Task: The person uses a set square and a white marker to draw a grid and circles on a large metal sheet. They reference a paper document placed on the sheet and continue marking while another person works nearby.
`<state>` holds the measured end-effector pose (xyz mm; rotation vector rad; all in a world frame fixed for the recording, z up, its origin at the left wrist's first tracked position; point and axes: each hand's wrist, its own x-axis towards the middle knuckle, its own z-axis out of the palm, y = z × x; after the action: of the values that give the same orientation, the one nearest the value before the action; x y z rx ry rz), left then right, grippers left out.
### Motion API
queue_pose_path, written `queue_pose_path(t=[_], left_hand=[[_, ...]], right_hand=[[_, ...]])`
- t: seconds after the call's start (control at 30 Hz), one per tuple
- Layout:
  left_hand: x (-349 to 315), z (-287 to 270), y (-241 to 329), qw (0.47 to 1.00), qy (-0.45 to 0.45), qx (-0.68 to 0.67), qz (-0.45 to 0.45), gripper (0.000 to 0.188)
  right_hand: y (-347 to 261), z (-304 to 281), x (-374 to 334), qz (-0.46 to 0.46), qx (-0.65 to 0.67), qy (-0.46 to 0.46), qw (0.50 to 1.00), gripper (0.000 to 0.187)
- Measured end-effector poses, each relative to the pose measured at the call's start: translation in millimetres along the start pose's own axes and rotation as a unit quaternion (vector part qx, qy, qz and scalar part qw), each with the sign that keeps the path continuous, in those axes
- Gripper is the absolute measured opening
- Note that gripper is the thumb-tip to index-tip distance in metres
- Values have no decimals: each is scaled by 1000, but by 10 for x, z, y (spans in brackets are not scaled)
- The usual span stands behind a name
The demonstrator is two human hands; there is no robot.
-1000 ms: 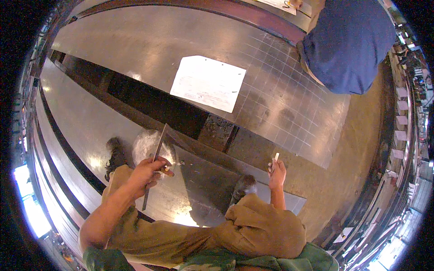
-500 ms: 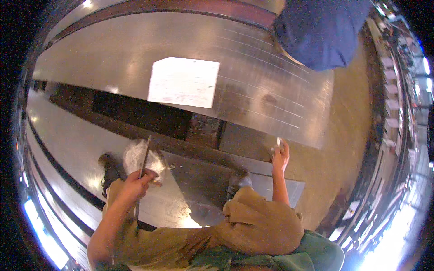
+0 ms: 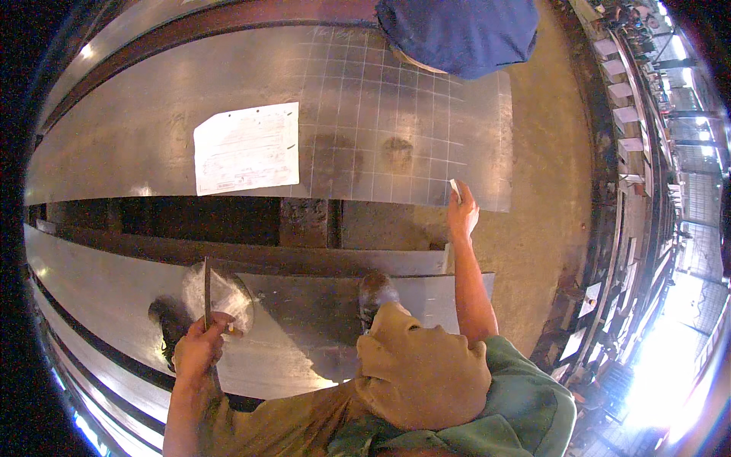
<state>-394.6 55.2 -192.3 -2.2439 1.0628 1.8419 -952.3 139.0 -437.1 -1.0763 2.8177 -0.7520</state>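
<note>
My right hand [image 3: 462, 215] pinches a short white stick of chalk [image 3: 454, 186] at the near right edge of a large metal plate [image 3: 114, 107]. Thin pale lines cross in a grid on the right part of this plate, and the chalk is by the near end of one. A thin, flat metal strip [image 3: 207, 283] stands up out of my left hand [image 3: 199, 346], which is closed around it above my leg. Also at its fingers is a small white and orange thing, too small to name. A white paper sheet [image 3: 247, 148] with print lies on the plate.
Blue cloth [image 3: 461, 34] on another person covers the plate's far right. A dark gap [image 3: 205, 219] separates the plate from a nearer one [image 3: 304, 293], where my shoe [image 3: 377, 293] rests. A whitish round patch [image 3: 221, 293] lies behind the strip. Racks [image 3: 624, 114] line the right.
My view has turned and shifted right. My right hand has come up with the chalk to the plate's near edge. The grid's cross lines show clearly now. My left hand keeps the strip.
</note>
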Motion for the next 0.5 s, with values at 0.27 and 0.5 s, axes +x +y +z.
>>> queue_pose_path(t=[0.27, 0.5], left_hand=[[-13, -17, 9, 999, -17, -33, 14, 15], [-22, -5, -23, 1000, -6, -5, 13, 17]], right_hand=[[-245, -1, 82, 5, -32, -15, 999, 31], [-245, 98, 62, 28, -71, -57, 995, 29]])
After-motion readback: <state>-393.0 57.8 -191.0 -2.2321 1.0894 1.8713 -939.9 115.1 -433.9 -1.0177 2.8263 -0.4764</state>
